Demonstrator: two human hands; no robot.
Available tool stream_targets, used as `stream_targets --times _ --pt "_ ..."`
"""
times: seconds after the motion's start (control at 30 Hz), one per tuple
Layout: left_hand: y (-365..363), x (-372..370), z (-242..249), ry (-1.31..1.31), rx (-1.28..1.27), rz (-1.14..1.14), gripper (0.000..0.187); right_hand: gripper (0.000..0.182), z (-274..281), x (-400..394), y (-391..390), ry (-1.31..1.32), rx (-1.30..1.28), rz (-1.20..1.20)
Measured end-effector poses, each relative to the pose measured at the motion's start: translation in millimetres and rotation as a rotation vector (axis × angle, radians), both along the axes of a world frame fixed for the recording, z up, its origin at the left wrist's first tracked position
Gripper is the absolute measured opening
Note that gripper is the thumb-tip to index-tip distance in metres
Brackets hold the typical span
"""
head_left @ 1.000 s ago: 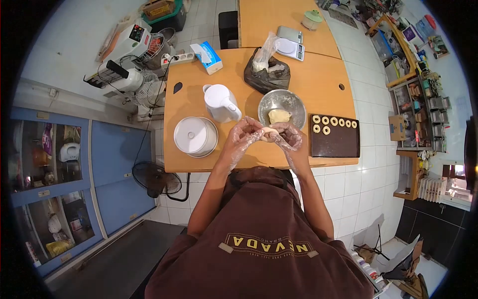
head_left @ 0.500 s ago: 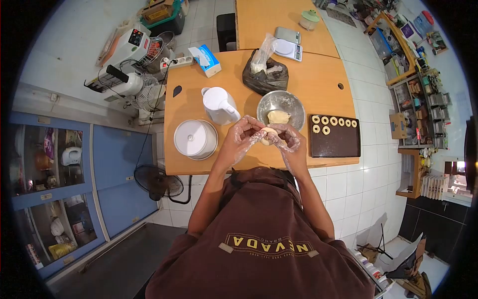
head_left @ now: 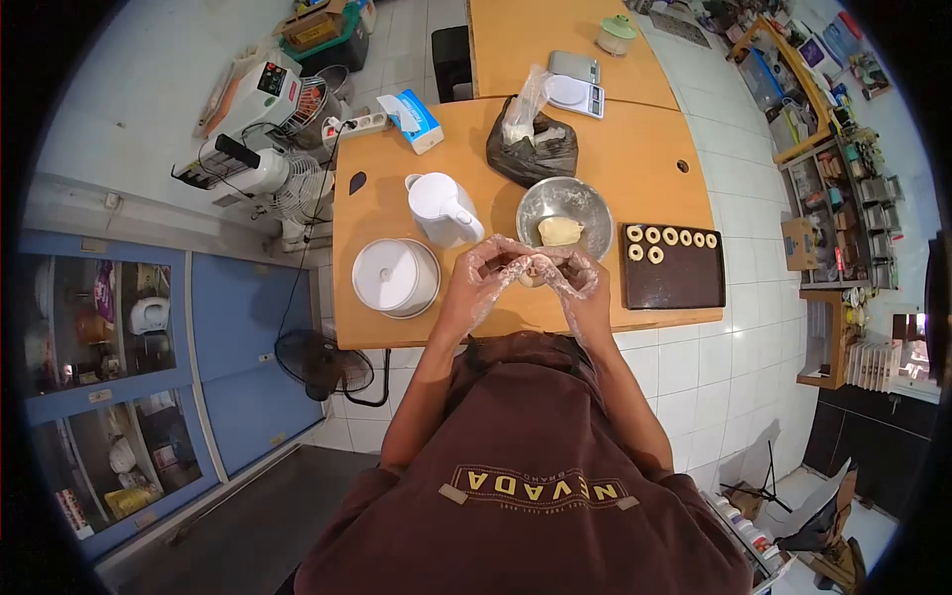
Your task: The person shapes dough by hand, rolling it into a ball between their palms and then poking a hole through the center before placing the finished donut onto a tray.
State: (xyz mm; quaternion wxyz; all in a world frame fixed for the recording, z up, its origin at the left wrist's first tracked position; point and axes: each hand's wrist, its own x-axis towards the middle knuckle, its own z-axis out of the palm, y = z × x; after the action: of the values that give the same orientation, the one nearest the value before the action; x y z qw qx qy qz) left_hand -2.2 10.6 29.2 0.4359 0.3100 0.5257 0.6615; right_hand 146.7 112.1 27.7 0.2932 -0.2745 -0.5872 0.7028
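Flour covers my left hand [head_left: 487, 282] and my right hand [head_left: 575, 284], which meet in front of my body with thumbs and fingertips closed together on a small piece of dough [head_left: 532, 280]. Most of that dough is hidden behind my fingers. Just beyond them stands a metal bowl [head_left: 596, 210], floury inside, with a larger lump of dough [head_left: 560, 231] in it. To the right, a dark baking tray [head_left: 674, 286] bears several pale dough rings [head_left: 670, 236] along its far side.
Left of my hands stand a white pitcher [head_left: 436, 201] and a round white lidded container [head_left: 387, 276]. A black plastic bag [head_left: 543, 159], a kitchen scale [head_left: 577, 94] and a blue tissue box [head_left: 420, 124] lie farther back. A black fan [head_left: 322, 364] stands below the table's left edge.
The whole view has shifted slightly. My fingers have drawn closer around the dough, so less of its ring shape shows now. The tray and bowl contents look the same.
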Motion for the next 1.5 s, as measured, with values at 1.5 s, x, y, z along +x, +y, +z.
stream_targets --times 1.5 --pt "-12.8 -6.1 -2.2 -0.018 -0.027 -0.037 0.025 0.026 -5.5 -0.7 -10.3 0.048 0.033 -0.045"
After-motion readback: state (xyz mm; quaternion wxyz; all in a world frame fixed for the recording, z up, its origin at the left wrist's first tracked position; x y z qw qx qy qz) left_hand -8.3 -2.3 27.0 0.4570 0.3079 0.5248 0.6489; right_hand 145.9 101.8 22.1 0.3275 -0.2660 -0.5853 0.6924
